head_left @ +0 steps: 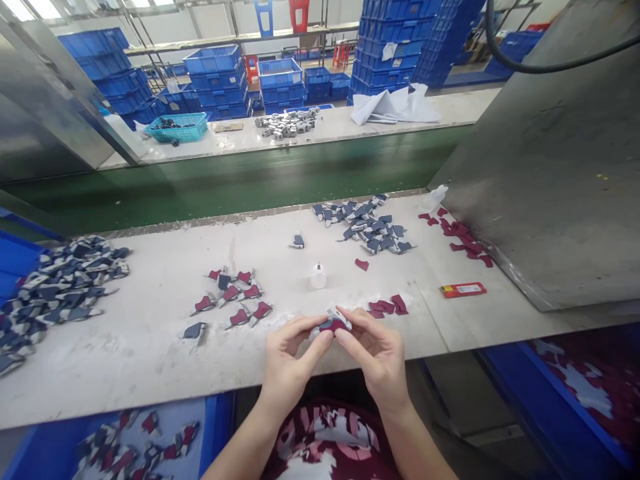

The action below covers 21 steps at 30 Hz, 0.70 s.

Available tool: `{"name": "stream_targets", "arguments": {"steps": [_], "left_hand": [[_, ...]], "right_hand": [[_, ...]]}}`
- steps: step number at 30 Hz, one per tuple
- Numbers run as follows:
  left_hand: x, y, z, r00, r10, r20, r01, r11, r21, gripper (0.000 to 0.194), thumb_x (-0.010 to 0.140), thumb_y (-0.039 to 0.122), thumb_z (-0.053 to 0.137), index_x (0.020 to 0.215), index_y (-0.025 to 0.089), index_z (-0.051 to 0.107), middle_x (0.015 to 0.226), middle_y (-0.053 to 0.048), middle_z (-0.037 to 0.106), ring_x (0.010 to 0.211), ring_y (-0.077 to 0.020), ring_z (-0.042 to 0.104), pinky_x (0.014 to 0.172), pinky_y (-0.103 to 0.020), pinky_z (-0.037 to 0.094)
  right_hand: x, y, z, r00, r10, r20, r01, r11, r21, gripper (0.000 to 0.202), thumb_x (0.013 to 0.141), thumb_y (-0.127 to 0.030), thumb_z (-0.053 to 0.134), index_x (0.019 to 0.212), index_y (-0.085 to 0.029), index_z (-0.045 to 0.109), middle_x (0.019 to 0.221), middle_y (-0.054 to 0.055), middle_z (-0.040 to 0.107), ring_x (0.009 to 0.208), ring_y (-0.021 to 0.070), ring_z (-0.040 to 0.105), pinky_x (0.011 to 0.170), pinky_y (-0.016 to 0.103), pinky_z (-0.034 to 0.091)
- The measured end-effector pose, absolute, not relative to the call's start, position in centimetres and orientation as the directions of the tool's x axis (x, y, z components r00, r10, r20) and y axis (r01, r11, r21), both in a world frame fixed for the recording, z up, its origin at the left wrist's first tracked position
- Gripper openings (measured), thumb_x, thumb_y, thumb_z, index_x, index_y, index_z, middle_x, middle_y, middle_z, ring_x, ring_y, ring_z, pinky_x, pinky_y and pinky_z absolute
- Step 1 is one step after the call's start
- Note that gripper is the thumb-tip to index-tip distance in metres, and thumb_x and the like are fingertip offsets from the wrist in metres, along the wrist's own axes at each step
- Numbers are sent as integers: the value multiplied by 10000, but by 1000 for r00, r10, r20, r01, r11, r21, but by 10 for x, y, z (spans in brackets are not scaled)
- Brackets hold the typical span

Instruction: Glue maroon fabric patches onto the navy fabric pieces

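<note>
Both hands meet over the front edge of the worktable, gripping one small grey part with a maroon pad (334, 324). My left hand (293, 357) pinches its left end, and my right hand (377, 350) pinches the right end, with both thumbs pressed on the maroon pad. Just beyond the hands stands a small clear bottle with a narrow tip (318, 276). Loose maroon pads (387, 307) lie right of my right hand. Left of my left hand rests a group of grey parts with maroon pads (233, 293), and a part with a dark blue pad (195, 331).
Piles of blue-padded parts lie at left (75, 280) and back right (375, 223). More maroon pads (465, 240) and an orange packet (463, 289) sit at right, by a slanted metal panel (560, 167). Blue bins (215, 427) stand below the table; a green belt (250, 177) runs behind.
</note>
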<state>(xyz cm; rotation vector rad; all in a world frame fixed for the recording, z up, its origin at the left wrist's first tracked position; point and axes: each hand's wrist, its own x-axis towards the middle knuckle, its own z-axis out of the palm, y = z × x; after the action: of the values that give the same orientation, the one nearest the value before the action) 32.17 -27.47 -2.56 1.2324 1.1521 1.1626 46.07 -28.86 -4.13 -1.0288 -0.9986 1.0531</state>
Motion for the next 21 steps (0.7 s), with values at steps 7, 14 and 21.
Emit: {"name": "stream_targets", "arguments": {"steps": [7,14,21], "left_hand": [[325,-273,-21,66,989,-135,-122,142,982,193,795,366,798,891,202,833,831,-71,794,800,-221,746,750,-299,617],[329,-275,-24,58,986,-158,-154,166,974,189,795,383,803,875,215,840,821,-70,788,792,-222,742,753,-311,622],[332,-275,-26,39,994,-101,-125,105,987,333,741,470,838,967,225,844,773,-70,738,750,-206,681,694,-302,594]], "right_hand": [[474,-289,-42,100,972,210,-55,216,-975,351,1006,-390,507,1203,-221,743,824,63,678,749,174,629,686,320,553],[472,-289,-38,129,983,129,-62,138,-989,279,920,-324,647,1159,-238,762,824,43,678,748,163,642,673,283,575],[469,-288,-39,161,981,107,-94,123,-988,302,866,-289,701,1160,-243,756,858,39,671,754,159,650,661,268,579]]}}
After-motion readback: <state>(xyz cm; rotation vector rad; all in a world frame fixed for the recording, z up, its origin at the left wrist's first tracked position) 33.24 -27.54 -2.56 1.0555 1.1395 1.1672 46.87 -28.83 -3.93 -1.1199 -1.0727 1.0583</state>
